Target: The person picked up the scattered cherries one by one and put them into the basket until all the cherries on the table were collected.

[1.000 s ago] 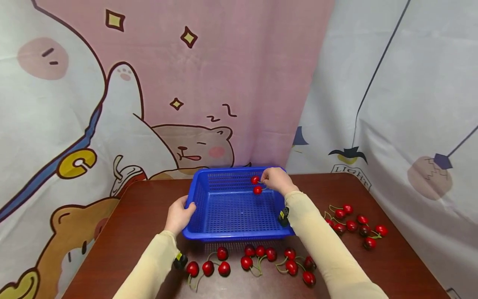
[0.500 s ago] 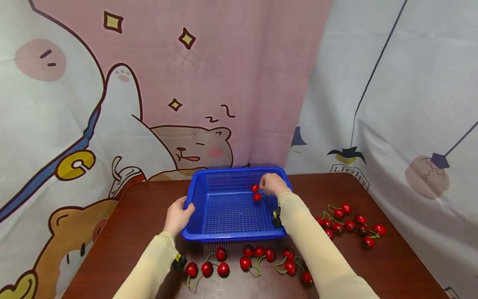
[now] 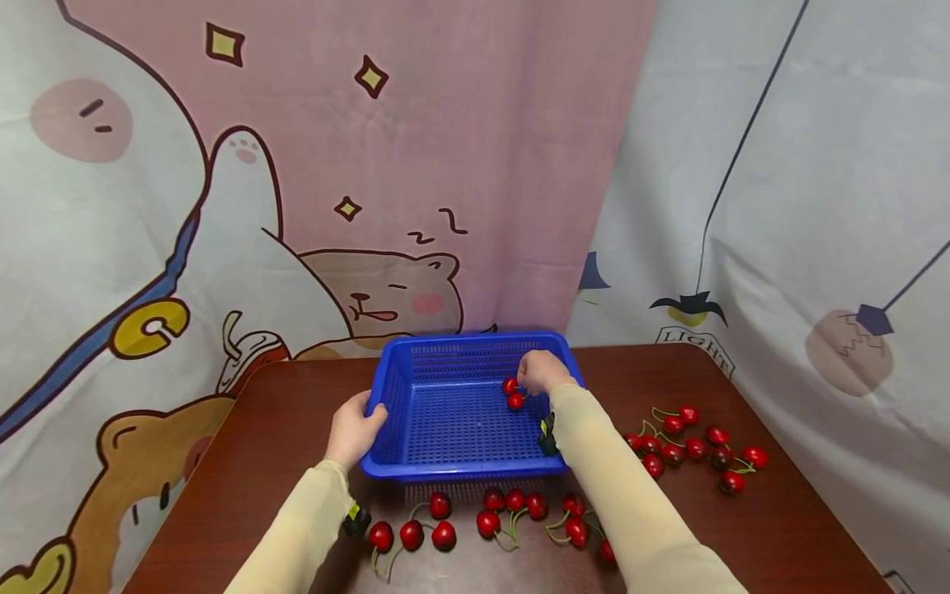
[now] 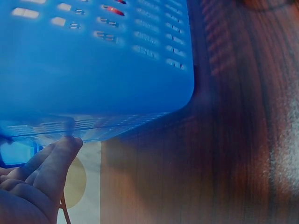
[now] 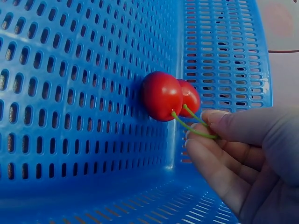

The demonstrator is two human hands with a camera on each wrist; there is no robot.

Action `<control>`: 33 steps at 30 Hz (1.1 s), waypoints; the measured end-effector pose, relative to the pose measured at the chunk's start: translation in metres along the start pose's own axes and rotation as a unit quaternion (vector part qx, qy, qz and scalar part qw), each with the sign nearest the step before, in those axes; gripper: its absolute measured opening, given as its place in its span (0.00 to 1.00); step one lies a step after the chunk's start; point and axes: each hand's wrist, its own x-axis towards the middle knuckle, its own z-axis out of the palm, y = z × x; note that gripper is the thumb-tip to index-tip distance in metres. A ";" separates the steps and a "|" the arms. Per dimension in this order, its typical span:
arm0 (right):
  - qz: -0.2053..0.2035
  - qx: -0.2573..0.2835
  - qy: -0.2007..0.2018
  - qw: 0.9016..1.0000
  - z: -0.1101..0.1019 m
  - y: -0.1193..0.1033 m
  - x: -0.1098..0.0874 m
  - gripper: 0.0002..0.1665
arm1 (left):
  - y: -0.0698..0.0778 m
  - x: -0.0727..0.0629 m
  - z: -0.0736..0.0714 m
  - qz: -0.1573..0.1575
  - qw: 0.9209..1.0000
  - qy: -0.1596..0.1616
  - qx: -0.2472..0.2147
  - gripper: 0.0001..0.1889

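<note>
My right hand (image 3: 544,373) pinches the green stems (image 5: 192,128) of a pair of red cherries (image 5: 162,96) between thumb and fingers. The cherries hang inside the blue plastic basket (image 3: 463,474), close to its perforated floor near the back right corner. My left hand (image 3: 355,430) grips the basket's left rim, thumb over the edge and fingers on the outside. In the left wrist view the fingers (image 4: 65,154) lie against the basket's outer wall.
Several cherries (image 3: 488,523) with stems lie in small clusters along the table front, before the basket. Another group of cherries (image 3: 696,448) lies to the right on the brown table (image 3: 275,462). A patterned curtain (image 3: 519,165) hangs behind.
My right hand has moved down and slightly forward into the basket, lowering the cherry pair toward the floor. The left hand keeps its hold on the rim.
</note>
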 end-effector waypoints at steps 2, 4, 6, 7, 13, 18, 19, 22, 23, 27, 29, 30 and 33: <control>-0.005 -0.003 0.001 1.000 0.000 0.000 0.000 0.22 | 0.000 0.000 0.000 0.000 1.000 -0.001 0.000 0.21; -0.011 -0.009 0.002 1.000 0.001 0.001 0.000 0.22 | 0.000 0.000 0.000 -0.001 1.000 -0.002 -0.001 0.22; -0.020 -0.021 0.006 1.000 0.000 0.001 -0.001 0.21 | 0.001 0.000 0.000 -0.001 1.000 -0.001 -0.001 0.22; -0.025 -0.026 0.008 0.999 -0.001 0.000 -0.001 0.19 | 0.001 -0.001 0.000 -0.001 1.000 -0.001 -0.001 0.22; -0.039 -0.036 0.014 0.998 -0.007 -0.004 -0.006 0.04 | 0.004 -0.003 -0.001 -0.002 1.000 -0.001 0.001 0.22; -0.042 -0.033 0.006 0.999 -0.014 -0.006 -0.006 0.08 | 0.004 -0.002 -0.001 -0.001 1.000 -0.005 0.001 0.22; -0.045 -0.034 0.006 0.998 -0.015 -0.007 -0.006 0.09 | 0.003 -0.002 -0.001 -0.001 1.000 -0.006 0.002 0.23; -0.064 -0.036 0.014 0.997 -0.023 -0.010 -0.007 0.14 | 0.003 -0.002 -0.001 -0.002 1.000 -0.007 0.005 0.23; -0.071 -0.036 0.018 0.997 -0.026 -0.011 -0.007 0.16 | 0.003 -0.001 -0.001 -0.002 1.000 -0.007 0.005 0.23; -0.095 -0.016 0.024 0.995 -0.041 -0.013 -0.011 0.21 | 0.003 -0.001 -0.001 -0.004 1.000 -0.009 0.001 0.23; -0.101 -0.005 0.025 0.995 -0.048 -0.013 -0.013 0.22 | 0.004 -0.001 -0.001 -0.004 1.000 -0.009 -0.001 0.23; -0.103 0.003 0.024 0.994 -0.052 -0.012 -0.015 0.23 | 0.004 -0.001 -0.002 -0.004 1.000 -0.009 -0.002 0.23; -0.103 0.020 0.021 0.994 -0.063 -0.009 -0.020 0.25 | 0.005 -0.002 -0.002 -0.002 1.000 -0.009 0.000 0.22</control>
